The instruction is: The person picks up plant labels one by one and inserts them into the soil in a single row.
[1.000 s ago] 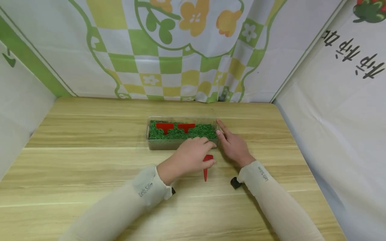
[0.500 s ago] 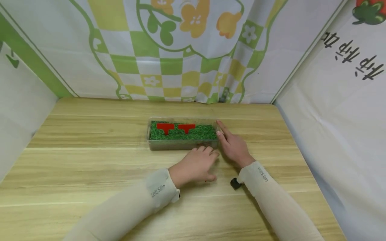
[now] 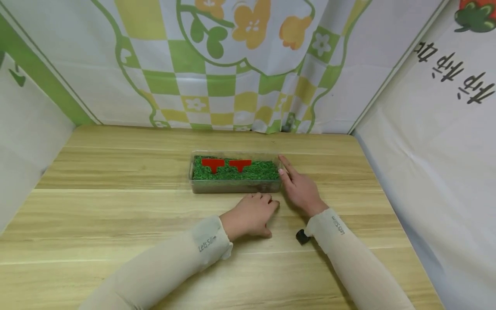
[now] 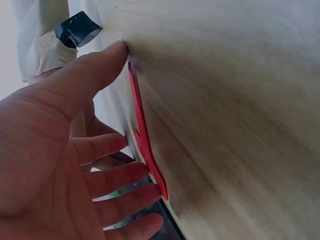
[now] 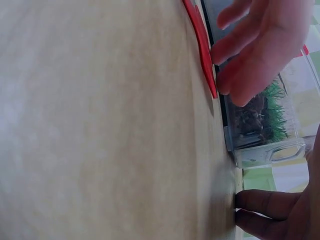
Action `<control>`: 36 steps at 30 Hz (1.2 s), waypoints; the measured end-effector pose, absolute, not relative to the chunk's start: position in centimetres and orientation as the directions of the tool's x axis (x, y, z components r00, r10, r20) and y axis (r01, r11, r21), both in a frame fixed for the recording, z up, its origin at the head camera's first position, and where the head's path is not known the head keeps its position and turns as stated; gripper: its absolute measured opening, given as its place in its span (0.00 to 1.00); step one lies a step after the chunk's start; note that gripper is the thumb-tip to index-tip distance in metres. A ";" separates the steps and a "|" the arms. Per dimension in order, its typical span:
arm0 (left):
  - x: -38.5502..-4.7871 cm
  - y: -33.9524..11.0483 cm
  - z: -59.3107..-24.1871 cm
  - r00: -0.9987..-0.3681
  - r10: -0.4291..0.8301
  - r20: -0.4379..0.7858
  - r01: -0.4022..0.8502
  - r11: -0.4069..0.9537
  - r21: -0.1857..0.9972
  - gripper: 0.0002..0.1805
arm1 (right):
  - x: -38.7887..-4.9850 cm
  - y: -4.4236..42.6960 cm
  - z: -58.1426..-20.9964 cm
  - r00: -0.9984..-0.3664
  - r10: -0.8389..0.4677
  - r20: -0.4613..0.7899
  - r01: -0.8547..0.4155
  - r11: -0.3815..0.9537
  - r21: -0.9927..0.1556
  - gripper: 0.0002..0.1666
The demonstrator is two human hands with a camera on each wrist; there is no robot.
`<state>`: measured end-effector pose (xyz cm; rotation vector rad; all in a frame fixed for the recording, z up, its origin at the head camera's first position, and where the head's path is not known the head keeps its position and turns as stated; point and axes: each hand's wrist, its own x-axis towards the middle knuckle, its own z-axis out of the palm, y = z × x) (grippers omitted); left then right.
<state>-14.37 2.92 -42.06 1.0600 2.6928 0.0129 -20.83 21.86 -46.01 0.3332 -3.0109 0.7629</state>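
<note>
On the tabletop, under my left hand (image 3: pixel 252 215), lies a loose red T-shaped plant label (image 4: pixel 143 142). The left wrist view shows the fingers fairly straight, with fingertips against the label's wide head and the thumb by its pointed end; in the head view the hand hides it. A clear plastic box (image 3: pixel 232 187) stands just beyond, holding green grass (image 3: pixel 261 170) over dark soil. Two red labels (image 3: pixel 212 164) stand upright in the grass, in its left half and middle. My right hand (image 3: pixel 304 193) rests at the box's right end, fingers extended, thumb near the corner.
The wooden table (image 3: pixel 108 215) extends around the box on all sides. A checked, flowered curtain (image 3: pixel 217 86) hangs behind it. White cloth walls (image 3: pixel 434 142) flank the table. A black camera piece (image 3: pixel 302 236) sits under the right sleeve.
My left hand has lowered from in front of the box's rim toward the table, bringing the red label down, and its fingers have spread from it. The right hand stays at the box's end.
</note>
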 end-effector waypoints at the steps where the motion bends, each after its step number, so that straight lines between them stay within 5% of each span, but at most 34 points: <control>1: -14.4 2.9 -42.1 -0.705 0.673 -0.223 0.670 0.736 0.101 0.46 | -20.8 21.9 -46.0 -0.977 -0.202 0.071 -0.212 0.857 -0.469 0.36; 36: -15.5 3.0 -42.8 -0.717 0.648 -0.255 0.627 0.760 0.171 0.50 | -20.7 21.9 -45.7 -0.977 -0.205 0.054 -0.206 0.858 -0.471 0.35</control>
